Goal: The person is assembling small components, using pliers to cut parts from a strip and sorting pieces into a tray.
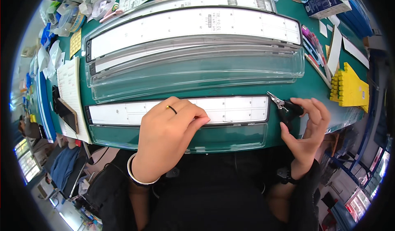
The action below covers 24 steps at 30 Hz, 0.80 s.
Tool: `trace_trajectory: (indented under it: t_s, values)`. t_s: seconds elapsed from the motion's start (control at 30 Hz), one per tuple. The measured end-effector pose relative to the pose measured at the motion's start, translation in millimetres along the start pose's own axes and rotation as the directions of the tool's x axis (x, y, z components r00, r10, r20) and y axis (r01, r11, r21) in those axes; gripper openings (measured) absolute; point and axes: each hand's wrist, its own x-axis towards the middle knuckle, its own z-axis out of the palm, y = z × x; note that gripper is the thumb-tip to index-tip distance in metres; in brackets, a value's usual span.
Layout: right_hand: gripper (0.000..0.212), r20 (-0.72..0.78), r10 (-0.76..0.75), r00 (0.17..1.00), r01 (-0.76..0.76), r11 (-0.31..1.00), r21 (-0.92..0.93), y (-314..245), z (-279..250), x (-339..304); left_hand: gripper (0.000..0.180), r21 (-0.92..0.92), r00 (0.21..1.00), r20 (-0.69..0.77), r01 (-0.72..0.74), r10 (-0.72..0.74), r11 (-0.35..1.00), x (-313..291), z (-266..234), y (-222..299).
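My left hand (164, 122), wearing a ring and a white bangle, is over the nearest long, narrow case. Its thumb and fingertips are pinched together; whatever they may hold is too small or hidden to make out. Beneath lies the case's white numbered card (247, 109) in a black frame, partly covered by the hand. The clear lid (119, 135) lies open toward me. Off the case's right end, my right hand (308, 126) has its curved fingers and thumb around the black handles of small pliers (279, 102). The silver jaws point to the far left.
Larger clear cases with a white card (177, 27) lie behind. A yellow block-like object (349, 89) and several pens (314, 46) are at the right. At the left are a notebook (70, 77) and a dark phone-like object (67, 115). A dark blue box (328, 3) stands far right.
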Motion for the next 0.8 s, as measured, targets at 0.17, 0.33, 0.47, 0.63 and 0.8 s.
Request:
trace_trajectory:
  t_s: [0.17,0.33,0.47,0.63,0.8]
  values:
    - [0.094,0.003,-0.092,0.996,0.092,0.993,0.074,0.1,-15.0,6.2,0.011,0.009,0.997,0.065,0.04,-0.04,0.999,7.5,-0.5,12.9]
    - [0.109,-0.104,-0.219,0.97,0.231,0.965,0.125,-2.4,-18.3,14.0,0.01,-0.066,0.992,0.127,0.025,-0.016,0.998,22.4,3.6,23.6]
    - [0.093,0.013,-0.171,0.985,0.165,0.969,0.182,-8.9,-2.4,23.5,0.01,-0.097,0.989,0.129,-0.054,0.066,0.994,33.5,6.3,23.2]
    - [0.057,0.086,-0.123,0.989,0.101,0.97,0.221,-5.3,-2.3,28.8,0.009,-0.223,0.977,0.197,-0.031,0.076,0.974,36.4,16.1,24.3]
    - [0.051,0.008,0.113,0.994,-0.095,0.793,0.602,0.7,8.3,14.4,0.008,-0.369,0.979,0.186,-0.005,0.079,0.929,36.4,28.6,24.1]
